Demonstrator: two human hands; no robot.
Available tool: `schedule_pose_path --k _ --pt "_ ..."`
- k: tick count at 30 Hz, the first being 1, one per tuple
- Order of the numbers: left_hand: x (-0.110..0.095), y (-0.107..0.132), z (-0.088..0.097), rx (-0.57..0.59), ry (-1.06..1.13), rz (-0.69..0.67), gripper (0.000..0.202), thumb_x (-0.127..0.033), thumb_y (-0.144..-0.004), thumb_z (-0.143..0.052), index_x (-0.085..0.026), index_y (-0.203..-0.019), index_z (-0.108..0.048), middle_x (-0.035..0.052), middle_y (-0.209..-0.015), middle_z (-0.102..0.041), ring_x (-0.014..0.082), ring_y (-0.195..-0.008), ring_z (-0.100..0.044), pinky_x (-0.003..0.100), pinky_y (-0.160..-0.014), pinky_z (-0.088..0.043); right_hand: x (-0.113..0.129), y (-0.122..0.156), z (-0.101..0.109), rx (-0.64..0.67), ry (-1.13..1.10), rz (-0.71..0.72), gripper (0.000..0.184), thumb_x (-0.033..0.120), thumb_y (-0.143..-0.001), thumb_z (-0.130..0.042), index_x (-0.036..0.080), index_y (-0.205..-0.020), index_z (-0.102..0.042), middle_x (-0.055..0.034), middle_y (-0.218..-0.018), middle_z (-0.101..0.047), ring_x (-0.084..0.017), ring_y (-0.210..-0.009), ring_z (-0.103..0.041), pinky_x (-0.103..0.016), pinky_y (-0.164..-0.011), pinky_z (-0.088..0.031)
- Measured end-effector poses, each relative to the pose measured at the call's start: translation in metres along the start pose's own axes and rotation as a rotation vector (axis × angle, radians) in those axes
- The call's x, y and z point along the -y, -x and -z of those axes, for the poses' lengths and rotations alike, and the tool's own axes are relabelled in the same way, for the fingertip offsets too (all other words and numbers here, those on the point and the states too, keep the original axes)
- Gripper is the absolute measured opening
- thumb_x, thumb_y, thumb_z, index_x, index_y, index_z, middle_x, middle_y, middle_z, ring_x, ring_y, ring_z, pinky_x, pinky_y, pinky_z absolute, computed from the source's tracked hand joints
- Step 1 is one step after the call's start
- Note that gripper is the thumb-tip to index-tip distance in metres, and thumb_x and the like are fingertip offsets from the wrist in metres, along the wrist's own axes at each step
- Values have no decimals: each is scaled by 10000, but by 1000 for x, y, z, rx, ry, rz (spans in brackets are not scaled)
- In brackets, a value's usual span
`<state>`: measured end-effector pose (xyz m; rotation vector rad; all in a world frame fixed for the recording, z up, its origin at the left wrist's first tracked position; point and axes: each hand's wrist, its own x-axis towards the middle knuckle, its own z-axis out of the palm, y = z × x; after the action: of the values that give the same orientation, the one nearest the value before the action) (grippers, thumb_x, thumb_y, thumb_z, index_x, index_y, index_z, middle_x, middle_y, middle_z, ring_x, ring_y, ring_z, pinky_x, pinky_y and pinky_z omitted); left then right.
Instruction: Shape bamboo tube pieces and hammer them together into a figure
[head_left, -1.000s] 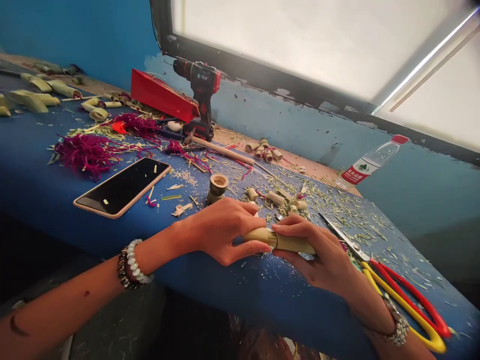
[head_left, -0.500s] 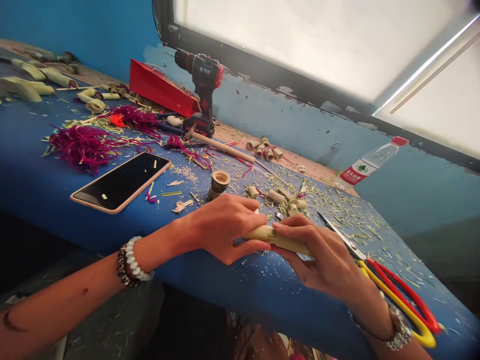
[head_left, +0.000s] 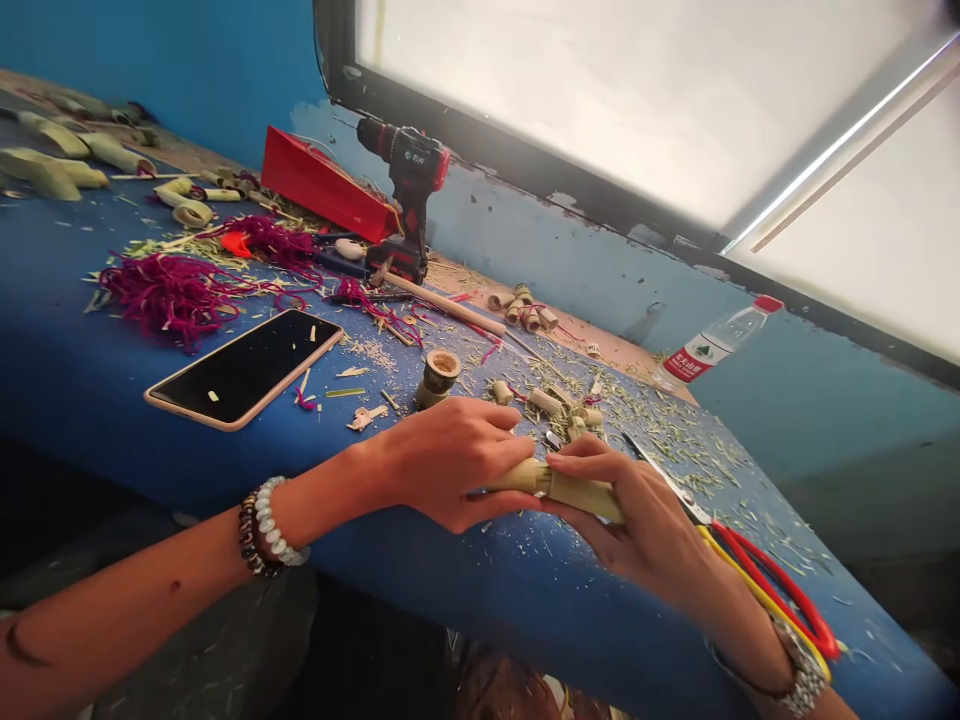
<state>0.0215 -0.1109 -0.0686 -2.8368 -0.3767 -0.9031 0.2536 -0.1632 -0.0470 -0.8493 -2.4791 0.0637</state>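
Note:
Both hands grip one pale green bamboo piece (head_left: 581, 494) above the front part of the blue table. My left hand (head_left: 457, 462) pinches its left end between thumb and fingers. My right hand (head_left: 641, 510) holds the right end the same way, and a step or joint shows in the bamboo between the two hands. Just behind my left hand stands a short hollow bamboo cup (head_left: 439, 372), upright and partly hidden by that hand. Small cut bamboo pieces (head_left: 546, 402) lie beyond my fingers. Scissors (head_left: 780, 580) with red and yellow handles lie beside my right forearm, which covers part of them.
A phone (head_left: 247, 370) lies at left near purple yarn (head_left: 169, 295). Farther back are a cordless drill (head_left: 411, 195), a red box (head_left: 326, 185) and a hammer (head_left: 446, 302). A water bottle (head_left: 709, 348) stands by the wall. Bamboo shavings cover much of the blue tabletop (head_left: 420, 560).
The camera view has shifted slightly, so the bottle and scissors appear farther left. Both hands keep their hold on the bamboo, and the joint between them looks slightly wider.

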Motion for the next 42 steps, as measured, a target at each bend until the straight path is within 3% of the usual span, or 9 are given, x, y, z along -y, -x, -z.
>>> schedule_pose_path --k 7,11,16,22,30,37,42 --pt "-2 -2 -2 -28 -93 -7 357 -447 -959 -480 -141 -809 -588 48 -707 -606 203 -727 -547 346 -638 -421 8 1 -1 50 -38 -255 344 301 -935 -633 300 -1258 -513 21 -908 -709 -144 -711 -652 -250 -631 -466" --pt "-3 -3 -4 -23 -159 6 347 -452 -950 -500 -147 -811 -588 43 -706 -611 206 -742 -553 351 -652 -414 14 -4 6 141 -59 -354 213 344 -948 -610 288 -1153 -592 42 -767 -680 -133 -612 -601 -249 -566 -418" --pt "-2 -3 -4 -33 -185 5 356 -453 -959 -480 -155 -790 -576 36 -697 -610 203 -730 -547 355 -671 -406 18 -12 17 244 22 -300 234 352 -964 -562 254 -1177 -550 16 -807 -655 -135 -580 -536 -272 -576 -394" --pt "-3 -4 -5 8 -226 -17 366 -448 -974 -451 -142 -828 -588 53 -720 -613 210 -766 -545 355 -744 -414 13 -13 16 249 47 -178 137 316 -994 -509 204 -1055 -559 -18 -836 -644 -154 -681 -560 -285 -631 -387" --pt "-4 -4 -5 15 -280 -67 390 -439 -988 -430 -133 -846 -625 55 -736 -599 212 -782 -534 362 -788 -406 7 -19 19 310 -20 -98 155 306 -982 -513 174 -980 -596 9 -698 -546 -132 -594 -436 -284 -569 -332" --pt "-1 -3 -8 32 -261 -20 388 -423 -991 -418 -128 -843 -622 66 -746 -618 218 -811 -545 362 -812 -387 -3 -34 21 349 -150 -117 185 312 -953 -554 174 -842 -606 68 -563 -423 -91 -484 -326 -255 -476 -276" --pt "-2 -4 -7 39 -269 -40 359 -416 -987 -441 -135 -870 -631 69 -796 -635 217 -830 -549 362 -812 -375 -7 -39 25 471 -328 -195 224 351 -969 -532 171 -880 -631 69 -580 -382 -91 -498 -295 -233 -431 -254"
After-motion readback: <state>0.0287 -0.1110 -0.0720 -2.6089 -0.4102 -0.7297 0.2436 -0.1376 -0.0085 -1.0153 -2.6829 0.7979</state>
